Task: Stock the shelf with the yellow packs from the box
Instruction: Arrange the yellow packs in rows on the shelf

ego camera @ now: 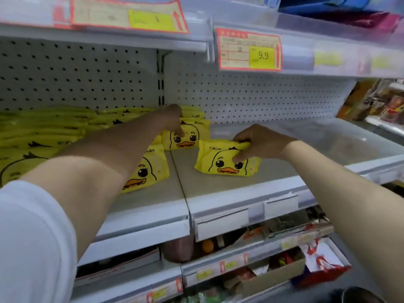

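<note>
Yellow packs with a duck face lie on the grey shelf. My right hand grips the top edge of one yellow pack, which rests on the bare right section of the shelf. My left hand reaches further back and presses its fingers on the top of an upright yellow pack in a short row near the pegboard. Another pack stands in front, partly hidden by my left forearm. A large pile of the same packs fills the shelf's left side. The box is out of view.
A white pegboard back wall closes the shelf. The shelf above carries orange and yellow price tags. Lower shelves hold mixed goods and a cardboard tray. Another aisle's goods show at the far right.
</note>
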A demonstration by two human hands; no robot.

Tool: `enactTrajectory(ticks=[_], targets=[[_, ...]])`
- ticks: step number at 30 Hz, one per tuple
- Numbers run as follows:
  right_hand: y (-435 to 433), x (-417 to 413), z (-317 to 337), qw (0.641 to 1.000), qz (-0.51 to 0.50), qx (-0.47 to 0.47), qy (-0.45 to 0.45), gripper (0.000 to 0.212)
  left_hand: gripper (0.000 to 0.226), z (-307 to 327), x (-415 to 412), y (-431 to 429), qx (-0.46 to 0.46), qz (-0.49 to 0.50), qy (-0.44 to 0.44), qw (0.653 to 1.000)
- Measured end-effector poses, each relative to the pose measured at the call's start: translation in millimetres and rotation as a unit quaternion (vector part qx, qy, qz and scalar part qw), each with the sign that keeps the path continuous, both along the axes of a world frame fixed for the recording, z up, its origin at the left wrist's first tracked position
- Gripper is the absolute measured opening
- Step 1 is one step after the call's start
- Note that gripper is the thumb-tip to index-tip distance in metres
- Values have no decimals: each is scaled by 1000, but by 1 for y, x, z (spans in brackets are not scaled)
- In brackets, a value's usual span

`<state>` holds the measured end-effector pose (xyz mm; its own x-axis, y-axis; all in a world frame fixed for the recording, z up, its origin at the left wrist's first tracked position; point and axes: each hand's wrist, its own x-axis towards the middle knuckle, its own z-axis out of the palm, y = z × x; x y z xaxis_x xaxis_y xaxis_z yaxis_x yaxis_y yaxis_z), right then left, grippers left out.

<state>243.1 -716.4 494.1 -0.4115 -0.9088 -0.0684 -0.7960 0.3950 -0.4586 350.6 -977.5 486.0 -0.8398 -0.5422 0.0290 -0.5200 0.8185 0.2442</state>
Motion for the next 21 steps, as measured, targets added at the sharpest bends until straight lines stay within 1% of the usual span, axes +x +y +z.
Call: enactTrajectory(ticks=[7, 8, 12, 13, 14, 15, 16, 17, 18, 19, 20, 21], targets=[[-13, -26, -5, 999, 35, -1, -9, 23, 73, -12, -9, -6, -28, 11, 45, 999], [-16, -28, -5, 999, 40, -1, -12, 22, 72, -13, -9, -6, -40, 11, 48, 998], [-29, -33, -6, 998, 53, -5, -15, 21, 70, -13, -8, -2, -137, 35, 29, 990], [-32, -34, -7, 998, 54, -6, -15, 22, 67, -12, -8, -2, -151, 35, 45, 987], [-36, -34, -7, 998, 56, -5, -15, 22, 62, -9, -7, -3, -153, 22, 79, 985], [-40, -34, -7, 998, 58, -4, -16, 23, 56, -5, -5, -2, -133, -3, 127, 983], [-45, -34, -6, 998, 59, -4, -14, 24, 50, 0, -2, 0, -91, -38, 172, 980], [-50, -33, -5, 998, 59, -5, -10, 25, 45, 7, 2, 5, -37, -70, 196, 978], [-55, -32, -4, 998, 58, -6, -7, 27, 43, 14, 6, 11, 14, -96, 186, 978], [-61, -31, -3, 998, 56, -6, -8, 29, 43, 21, 11, 18, 50, -116, 144, 981], [-68, -29, -3, 998, 54, -5, -10, 31, 44, 26, 15, 24, 66, -127, 88, 986], [-75, -27, -3, 999, 53, -4, -12, 33, 47, 28, 18, 27, 63, -131, 33, 989]])
